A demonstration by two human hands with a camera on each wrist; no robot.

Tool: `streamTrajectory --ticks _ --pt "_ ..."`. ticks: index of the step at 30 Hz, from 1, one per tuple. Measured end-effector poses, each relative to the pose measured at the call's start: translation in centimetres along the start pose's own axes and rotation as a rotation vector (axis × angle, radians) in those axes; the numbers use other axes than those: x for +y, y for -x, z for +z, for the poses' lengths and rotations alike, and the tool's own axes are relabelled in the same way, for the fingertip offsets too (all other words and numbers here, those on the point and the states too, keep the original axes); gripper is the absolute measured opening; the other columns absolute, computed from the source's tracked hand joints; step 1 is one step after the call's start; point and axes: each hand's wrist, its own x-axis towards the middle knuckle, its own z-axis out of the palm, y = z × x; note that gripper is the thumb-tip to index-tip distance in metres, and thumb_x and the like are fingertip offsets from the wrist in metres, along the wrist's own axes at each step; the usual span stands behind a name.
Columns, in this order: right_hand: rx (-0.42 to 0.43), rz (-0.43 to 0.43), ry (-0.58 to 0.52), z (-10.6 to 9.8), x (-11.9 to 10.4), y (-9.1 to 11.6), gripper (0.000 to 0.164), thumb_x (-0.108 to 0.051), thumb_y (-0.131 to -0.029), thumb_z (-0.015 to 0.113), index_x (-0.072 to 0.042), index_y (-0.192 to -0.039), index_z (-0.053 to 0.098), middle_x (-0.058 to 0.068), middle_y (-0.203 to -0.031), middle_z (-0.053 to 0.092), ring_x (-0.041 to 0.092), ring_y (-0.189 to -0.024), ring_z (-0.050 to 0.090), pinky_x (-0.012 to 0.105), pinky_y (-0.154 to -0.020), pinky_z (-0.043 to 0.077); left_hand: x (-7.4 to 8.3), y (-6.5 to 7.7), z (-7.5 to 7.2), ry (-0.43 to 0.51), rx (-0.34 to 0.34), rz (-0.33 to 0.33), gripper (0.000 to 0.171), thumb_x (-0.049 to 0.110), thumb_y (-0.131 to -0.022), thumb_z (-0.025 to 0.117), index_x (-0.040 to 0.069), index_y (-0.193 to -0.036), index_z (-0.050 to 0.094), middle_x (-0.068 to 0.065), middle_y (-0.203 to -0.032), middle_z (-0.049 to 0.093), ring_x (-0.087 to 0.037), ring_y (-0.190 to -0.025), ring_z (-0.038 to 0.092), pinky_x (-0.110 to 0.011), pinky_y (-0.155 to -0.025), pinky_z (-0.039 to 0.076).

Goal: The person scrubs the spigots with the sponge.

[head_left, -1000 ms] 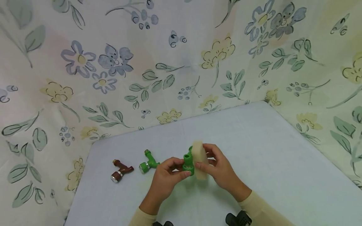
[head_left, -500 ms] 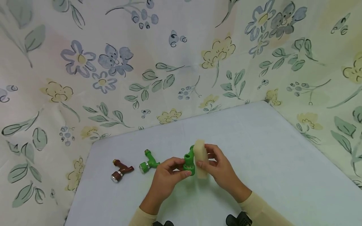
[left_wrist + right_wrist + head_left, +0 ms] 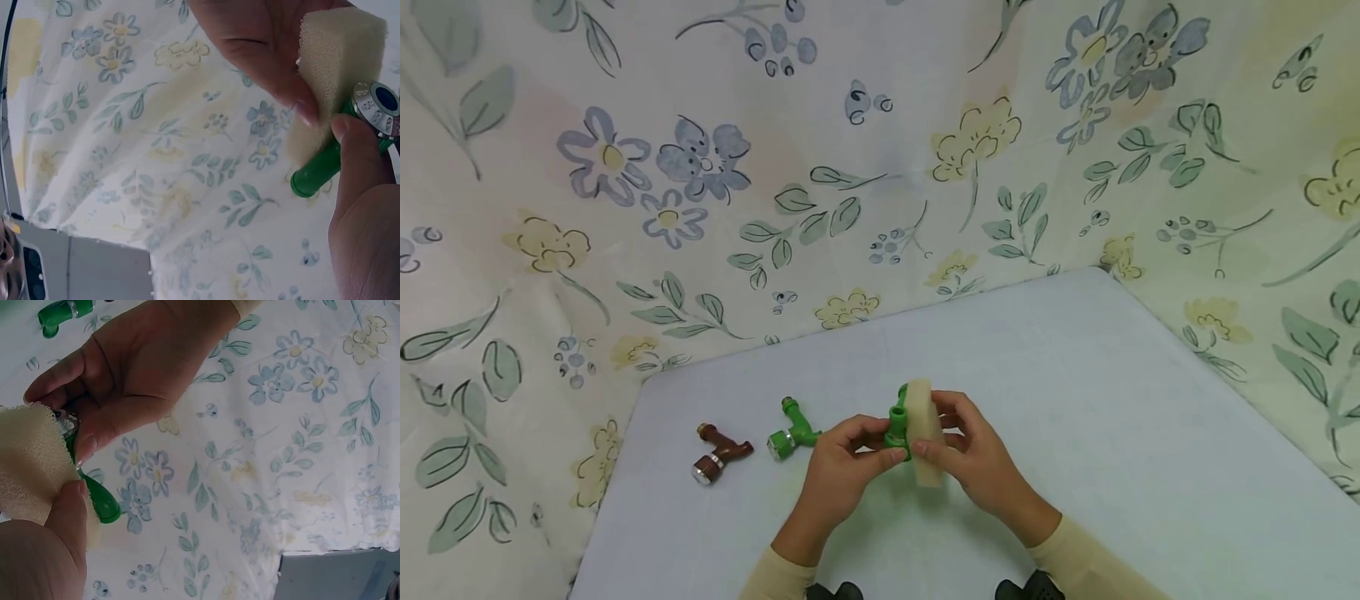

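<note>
Near the middle of the table, my left hand pinches a green plastic tap between thumb and fingers. My right hand grips a thick cream-coloured sponge, its flat face against the tap's right side. Part of the tap lies hidden behind the sponge in the head view. From the left wrist, the tap's silver-ringed knob and green spout show beside the sponge. In the right wrist view, the curved green spout sticks out past the sponge.
On the white table, left of my hands, lie a second green tap and a brown tap, both with brass-coloured threaded ends. Flower-printed cloth hangs behind and around the table.
Against the tap, the sponge went slightly up and right, then down and left with my right hand. My left hand keeps hold of the tap almost in place.
</note>
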Motion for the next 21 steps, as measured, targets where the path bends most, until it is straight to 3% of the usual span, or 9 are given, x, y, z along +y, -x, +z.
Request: streamTrajectory --ticks 11,21 --pt "-0.049 -0.027 -0.041 0.4 2.1 -0.2 0.055 -0.019 -0.088 0.073 -0.022 -0.135 0.045 0.003 -0.129 0.050 0.026 -0.111 0.050 0.039 -0.091 0.048 -0.6 -0.1 -0.1 -0.069 0.060 -0.027 0.024 0.008 -0.079 0.080 0.008 -0.100 0.068 -0.006 -0.098 0.067 -0.026 -0.091 0.064 -0.036 -0.075 0.056" --pt "-0.043 -0.023 -0.010 0.1 2.4 -0.4 0.057 -0.025 -0.087 0.074 -0.025 -0.136 0.045 0.002 -0.127 0.051 0.024 -0.110 0.050 0.039 -0.090 0.049 -0.1 0.0 0.0 -0.044 0.043 -0.012 0.024 0.003 -0.080 0.077 0.005 -0.102 0.068 -0.009 -0.100 0.066 -0.028 -0.093 0.063 -0.035 -0.075 0.056"
